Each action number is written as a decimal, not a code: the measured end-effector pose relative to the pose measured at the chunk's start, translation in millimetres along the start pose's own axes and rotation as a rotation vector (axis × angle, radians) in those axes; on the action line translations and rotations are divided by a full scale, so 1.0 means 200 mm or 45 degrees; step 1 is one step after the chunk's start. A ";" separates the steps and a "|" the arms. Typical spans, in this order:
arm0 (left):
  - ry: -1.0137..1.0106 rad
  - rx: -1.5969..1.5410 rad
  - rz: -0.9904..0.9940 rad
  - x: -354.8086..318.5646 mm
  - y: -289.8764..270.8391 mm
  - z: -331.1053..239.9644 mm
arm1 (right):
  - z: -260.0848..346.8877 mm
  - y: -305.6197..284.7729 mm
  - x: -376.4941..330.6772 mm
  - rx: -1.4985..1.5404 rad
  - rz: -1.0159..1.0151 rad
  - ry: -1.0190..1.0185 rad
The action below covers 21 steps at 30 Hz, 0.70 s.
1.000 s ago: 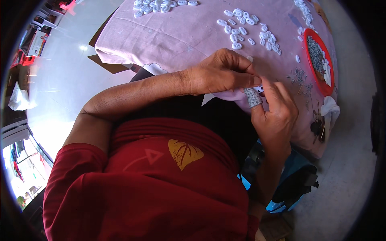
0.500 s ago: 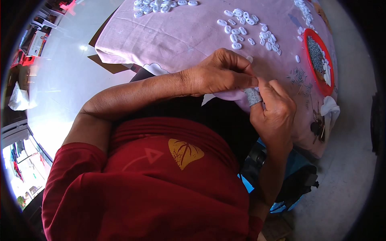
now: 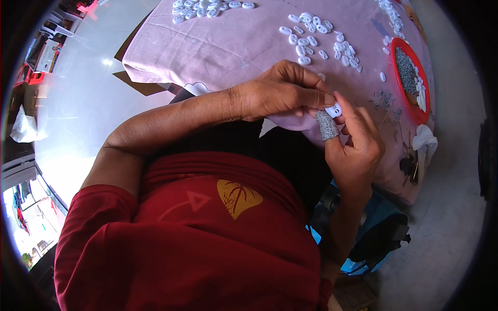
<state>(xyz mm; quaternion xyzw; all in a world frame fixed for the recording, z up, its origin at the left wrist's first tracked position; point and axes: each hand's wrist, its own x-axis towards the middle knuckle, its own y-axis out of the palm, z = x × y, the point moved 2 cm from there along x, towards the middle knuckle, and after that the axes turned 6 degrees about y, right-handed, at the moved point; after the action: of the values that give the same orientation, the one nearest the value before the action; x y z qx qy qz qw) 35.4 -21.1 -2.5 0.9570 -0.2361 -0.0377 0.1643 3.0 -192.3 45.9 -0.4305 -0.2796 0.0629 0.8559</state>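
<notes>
Between my hands, just over the table's near edge, is a small white oval plastic piece (image 3: 333,110) with dark openings on its face. My right hand (image 3: 359,132) is closed on it with thumb and fingers; a grey speckled wrap (image 3: 326,126) covers the thumb. From the left, my left hand (image 3: 288,93) reaches across, thumb and forefinger pinched against the top of the piece. Whatever sits in that pinch is hidden by the fingers. Similar white oval pieces (image 3: 305,51) lie loose on the pink tablecloth (image 3: 207,57) beyond my hands.
At the right a red tray (image 3: 397,67) holds many small grey screws (image 3: 405,65) and white pieces. Loose screws (image 3: 385,98) lie beside it. A white cloth (image 3: 425,139) and dark thin tools (image 3: 410,165) are at the table's right edge. More white pieces (image 3: 207,8) lie farther left.
My right hand has turned and its fingers have shifted, so the white oval piece now shows between the hands. My left hand stays nearly in place, still pinched.
</notes>
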 end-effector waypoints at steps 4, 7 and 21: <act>0.021 0.024 0.093 0.00 0.00 -0.01 | -0.02 -0.01 -0.02 -0.016 -0.035 -0.021; 0.036 0.059 0.126 0.00 -0.01 0.00 | -0.03 0.00 -0.03 0.053 -0.024 0.029; 0.647 1.763 -0.826 -0.03 -0.55 -0.37 | -0.42 -0.21 -0.14 -0.359 -0.083 0.436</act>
<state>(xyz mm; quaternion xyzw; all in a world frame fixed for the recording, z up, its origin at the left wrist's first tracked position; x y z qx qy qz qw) 89.0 95.6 30.7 0.8419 0.1285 0.2901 -0.4365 18.2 -287.1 25.7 -0.5411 -0.1498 -0.0785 0.8238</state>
